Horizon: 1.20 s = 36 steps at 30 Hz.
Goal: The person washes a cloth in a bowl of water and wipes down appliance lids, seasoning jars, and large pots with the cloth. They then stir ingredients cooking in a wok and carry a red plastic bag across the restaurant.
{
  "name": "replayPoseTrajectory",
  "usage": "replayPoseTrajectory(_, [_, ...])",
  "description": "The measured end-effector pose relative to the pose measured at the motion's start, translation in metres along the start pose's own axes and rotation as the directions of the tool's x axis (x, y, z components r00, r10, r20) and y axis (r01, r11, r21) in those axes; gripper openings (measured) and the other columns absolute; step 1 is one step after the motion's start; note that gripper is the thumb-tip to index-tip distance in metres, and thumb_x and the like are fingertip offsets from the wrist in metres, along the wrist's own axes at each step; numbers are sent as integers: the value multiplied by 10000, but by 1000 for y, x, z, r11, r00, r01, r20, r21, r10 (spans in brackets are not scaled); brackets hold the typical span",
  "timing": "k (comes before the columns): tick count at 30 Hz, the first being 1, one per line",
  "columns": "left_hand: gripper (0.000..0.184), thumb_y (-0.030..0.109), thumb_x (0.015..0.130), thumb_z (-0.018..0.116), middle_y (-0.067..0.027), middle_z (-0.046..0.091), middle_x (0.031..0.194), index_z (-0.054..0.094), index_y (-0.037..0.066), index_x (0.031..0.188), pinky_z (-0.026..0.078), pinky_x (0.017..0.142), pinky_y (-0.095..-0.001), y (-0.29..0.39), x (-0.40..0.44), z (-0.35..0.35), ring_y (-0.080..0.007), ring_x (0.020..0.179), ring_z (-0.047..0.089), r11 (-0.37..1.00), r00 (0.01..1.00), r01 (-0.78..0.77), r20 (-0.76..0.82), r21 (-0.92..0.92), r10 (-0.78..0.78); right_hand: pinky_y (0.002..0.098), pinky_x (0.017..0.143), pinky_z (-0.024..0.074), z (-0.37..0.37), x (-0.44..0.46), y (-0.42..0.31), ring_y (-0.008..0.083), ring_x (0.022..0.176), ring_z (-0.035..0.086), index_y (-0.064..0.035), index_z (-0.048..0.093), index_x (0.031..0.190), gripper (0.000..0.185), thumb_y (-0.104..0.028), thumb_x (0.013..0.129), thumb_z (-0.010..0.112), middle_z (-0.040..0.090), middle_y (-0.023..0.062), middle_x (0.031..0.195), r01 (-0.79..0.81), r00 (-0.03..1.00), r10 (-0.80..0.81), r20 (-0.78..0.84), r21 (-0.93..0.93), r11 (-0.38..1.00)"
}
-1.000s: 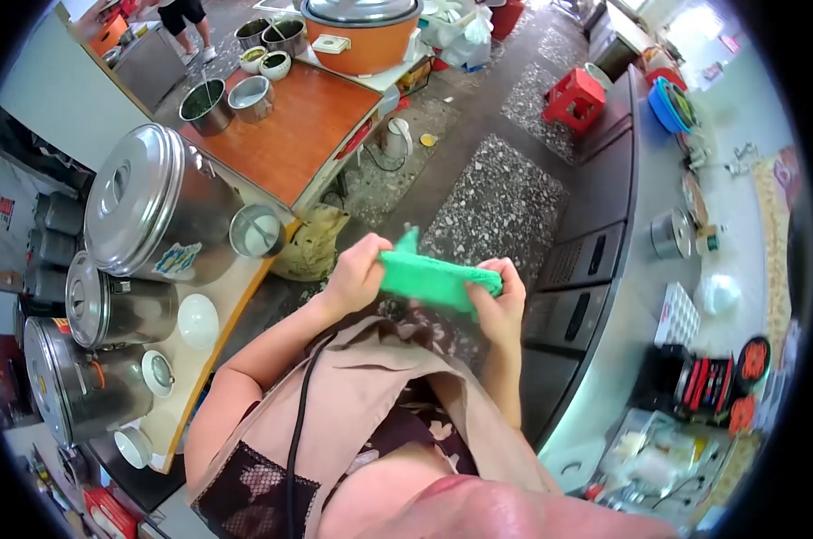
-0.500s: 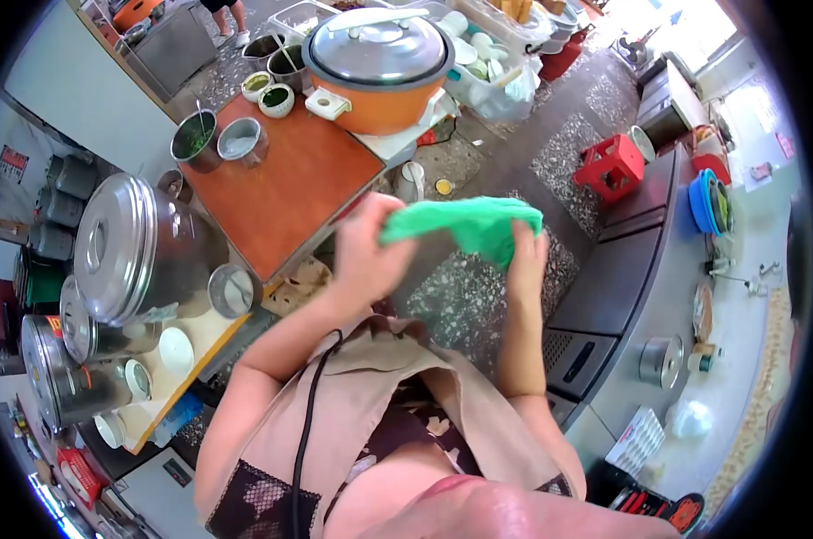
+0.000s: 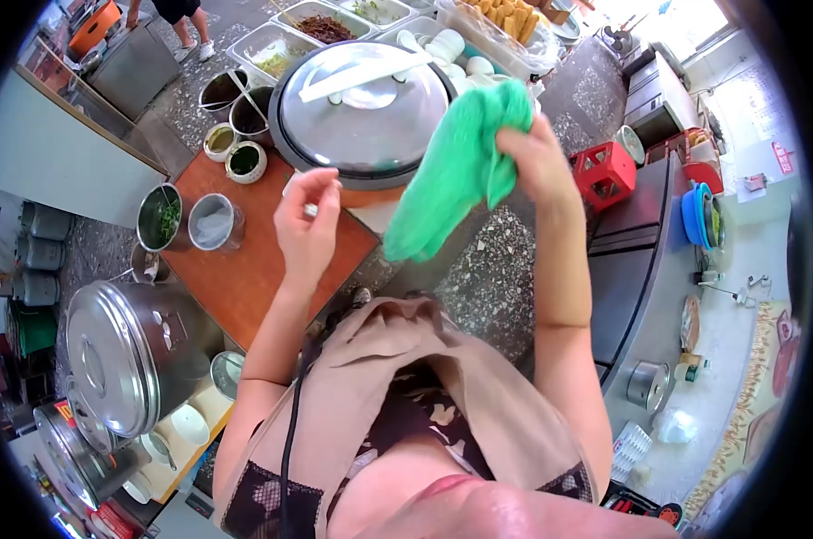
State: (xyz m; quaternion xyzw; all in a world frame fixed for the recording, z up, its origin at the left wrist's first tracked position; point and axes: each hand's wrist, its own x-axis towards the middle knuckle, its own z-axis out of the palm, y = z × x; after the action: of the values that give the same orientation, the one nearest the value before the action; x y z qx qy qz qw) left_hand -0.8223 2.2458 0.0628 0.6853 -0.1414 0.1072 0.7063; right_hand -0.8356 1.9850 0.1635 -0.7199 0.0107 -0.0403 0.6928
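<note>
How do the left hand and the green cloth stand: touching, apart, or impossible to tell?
Apart. The head view shows a plain gap between the left hand and the green cloth, with the big pot visible through it.

Green cloth (image 3: 456, 175); beige apron (image 3: 523, 404); reddish-brown tabletop (image 3: 207, 280); speckled floor (image 3: 487, 283).
</note>
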Motion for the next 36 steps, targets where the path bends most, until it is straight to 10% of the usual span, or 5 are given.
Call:
replayPoseTrajectory(9, [153, 155, 768, 636, -35, 644, 920, 678, 141, 915, 470, 744, -372, -77, 175, 40, -252, 875, 595, 333, 824, -539, 403, 774, 398, 453, 1069, 263, 27, 87, 147, 452, 1260, 315, -3, 492, 1213, 505, -301, 811, 553, 409, 207, 1338, 388, 865, -417, 279, -898, 205])
replayPoseTrajectory(27, [250, 128, 782, 622, -67, 652, 962, 653, 89, 1027, 507, 716, -381, -77, 176, 52, -277, 873, 623, 448, 887, -462, 406, 766, 221, 518, 1058, 252, 40, 131, 129, 391, 1274, 346, -30, 407, 1314, 559, -308, 831, 452, 409, 183, 1357, 651, 757, -236, 609, -730, 207])
replayPoseTrajectory(29, [243, 112, 783, 613, -72, 650, 958, 651, 76, 1021, 505, 716, -380, -75, 171, 54, -270, 888, 619, 425, 891, -454, 408, 783, 200, 511, 1051, 263, 69, 183, 110, 402, 1256, 360, -17, 442, 1269, 529, -317, 834, 460, 419, 193, 1345, 405, 832, 187, 523, -802, 440])
replayPoseTrajectory(30, [240, 106, 783, 609, -76, 649, 955, 651, 73, 1017, 504, 716, -380, -72, 171, 55, -271, 884, 619, 443, 902, -431, 395, 786, 176, 510, 1047, 268, 81, 204, 162, 411, 1244, 370, -7, 467, 1229, 516, -342, 837, 471, 422, 200, 1342, 592, 803, -320, 503, -739, 324])
replayPoseTrajectory(36, [296, 117, 789, 622, -58, 641, 1051, 641, 99, 1083, 501, 768, -362, -68, 180, 55, -264, 928, 612, 454, 928, -344, 371, 822, 32, 506, 1068, 236, 22, 123, 133, 415, 1281, 319, -32, 395, 1324, 585, -359, 844, 471, 391, 195, 1367, 632, 775, -183, 605, -735, 245])
